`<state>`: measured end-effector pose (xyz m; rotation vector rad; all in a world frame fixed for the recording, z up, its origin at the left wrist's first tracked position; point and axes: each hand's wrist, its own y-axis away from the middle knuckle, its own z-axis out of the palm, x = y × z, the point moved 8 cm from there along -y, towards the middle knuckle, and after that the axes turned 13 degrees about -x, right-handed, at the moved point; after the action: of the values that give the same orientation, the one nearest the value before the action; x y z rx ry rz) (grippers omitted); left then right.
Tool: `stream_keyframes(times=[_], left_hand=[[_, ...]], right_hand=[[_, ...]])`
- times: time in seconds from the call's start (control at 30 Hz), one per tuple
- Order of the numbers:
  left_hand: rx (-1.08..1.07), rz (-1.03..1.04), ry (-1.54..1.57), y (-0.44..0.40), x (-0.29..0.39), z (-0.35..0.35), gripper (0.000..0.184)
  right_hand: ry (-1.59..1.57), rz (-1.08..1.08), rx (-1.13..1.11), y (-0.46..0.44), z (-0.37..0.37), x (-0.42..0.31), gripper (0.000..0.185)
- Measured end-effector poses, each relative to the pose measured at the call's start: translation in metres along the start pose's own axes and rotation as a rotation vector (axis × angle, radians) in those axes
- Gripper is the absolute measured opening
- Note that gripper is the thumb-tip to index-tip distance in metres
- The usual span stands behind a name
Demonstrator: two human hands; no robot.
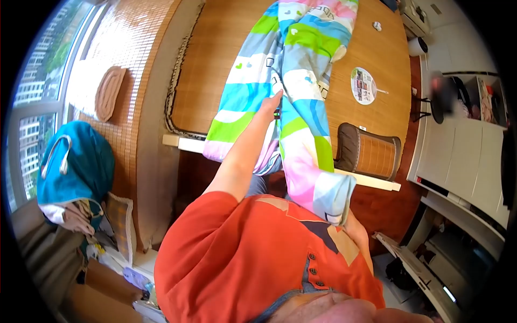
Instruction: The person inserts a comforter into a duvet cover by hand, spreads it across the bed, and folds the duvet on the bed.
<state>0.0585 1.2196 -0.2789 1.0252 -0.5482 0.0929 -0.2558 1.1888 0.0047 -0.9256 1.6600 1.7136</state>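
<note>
A long patterned bed cover [309,70] in green, blue, white and pink stretches along the bed, gathered into two lengthwise strips. My left hand [273,101] reaches out to the fold between the strips and grips the fabric there; most of its fingers are hidden in the cloth. Close to my body, the near end of the right strip is lifted off the bed edge. My right hand [354,229] holds that rolled end from below, its fingers covered by the fabric.
A woven mat [202,70] covers the bed. To the right lie a round fan [364,86] and a brown pillow [369,151]. A teal bag [81,161] and a folded beige mat [109,94] sit by the window. A white cabinet [463,161] stands at right.
</note>
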Motion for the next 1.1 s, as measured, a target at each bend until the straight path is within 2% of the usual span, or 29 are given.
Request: stream_keyframes(times=[0.03,0.07,0.13,0.2,0.23,0.3,0.33,0.37,0.4,0.43,0.47,0.53,0.57,0.63,0.7,0.77,0.83,0.9,0.93,0.97,1.0,1.07,1.1], left_hand=[[0.009,-0.022,-0.09,-0.016,0.004,0.006,0.052],[-0.005,-0.032,-0.104,-0.042,0.001,0.007,0.052],[-0.018,0.036,-0.232,-0.095,-0.005,-0.002,0.028],[0.108,0.1,-1.94,-0.093,0.033,0.017,0.015],[0.103,0.105,-1.951,-0.084,0.058,0.021,0.015],[0.494,0.447,-1.764,-0.055,0.148,0.019,0.015],[0.486,0.945,-1.694,-0.02,0.2,0.032,0.018],[0.172,0.944,-1.138,-0.012,0.23,0.023,0.018],[-0.057,0.949,-0.538,0.033,0.266,0.029,0.022],[-0.148,0.872,-0.334,0.051,0.28,0.027,0.028],[-0.142,0.882,-0.335,0.051,0.276,0.014,0.028],[0.197,0.563,-0.766,0.008,0.227,-0.044,0.043],[0.203,0.462,-1.115,-0.048,0.187,-0.069,0.053],[0.222,0.224,-1.013,-0.041,0.109,-0.07,0.059],[0.301,0.17,-0.982,-0.08,0.055,-0.069,0.059],[0.301,0.172,-0.864,-0.101,0.024,-0.058,0.058],[0.273,0.185,-0.77,-0.124,0.004,-0.051,0.058],[0.176,0.122,-0.602,-0.154,-0.011,-0.045,0.052],[0.373,0.244,-0.983,-0.132,0.024,-0.035,0.04],[0.454,0.38,-1.018,-0.113,0.056,-0.018,0.035],[0.453,0.599,-0.888,-0.088,0.1,0.009,0.03],[0.216,1.026,-0.517,-0.018,0.19,0.071,0.022],[0.098,1.193,-0.469,0.032,0.225,0.104,0.018]], right_hand=[[-0.01,0.005,0.019,0.004,0.0,0.009,0.043],[0.023,0.008,-0.019,0.006,0.001,0.02,0.042],[0.011,0.006,-0.031,0.013,0.006,0.03,0.04],[-0.017,-0.02,0.054,0.015,0.005,0.014,0.04],[-0.034,-0.049,0.127,0.017,0.001,0.005,0.04],[-0.098,0.001,0.092,0.011,0.0,0.006,0.04],[-0.152,0.054,0.041,0.006,0.002,0.009,0.041],[-0.155,0.05,0.037,0.001,-0.002,0.012,0.041],[-0.174,0.093,-0.011,-0.001,-0.002,0.023,0.042],[-0.186,0.134,-0.061,-0.003,0.002,0.029,0.043],[-0.21,0.054,-0.034,-0.006,-0.002,0.017,0.044],[-0.189,0.0,-0.084,-0.009,-0.004,0.005,0.044],[-0.173,-0.042,-0.124,-0.01,-0.006,-0.002,0.045],[-0.155,0.021,-0.187,-0.008,-0.005,-0.001,0.047],[-0.15,0.04,-0.231,-0.008,-0.004,-0.001,0.052],[-0.194,0.266,-0.288,0.003,-0.001,0.026,0.057],[-0.147,0.208,-0.18,0.003,-0.005,0.023,0.059],[-0.109,0.19,-0.175,0.004,-0.005,0.021,0.061],[-0.148,0.313,-0.165,0.01,-0.005,0.028,0.062],[-0.171,0.369,-0.157,0.013,-0.005,0.033,0.063],[-0.195,0.424,-0.148,0.016,-0.006,0.039,0.064],[-0.203,0.499,-0.24,0.009,-0.002,0.055,0.053],[-0.204,0.535,-0.289,0.006,0.001,0.062,0.048]])
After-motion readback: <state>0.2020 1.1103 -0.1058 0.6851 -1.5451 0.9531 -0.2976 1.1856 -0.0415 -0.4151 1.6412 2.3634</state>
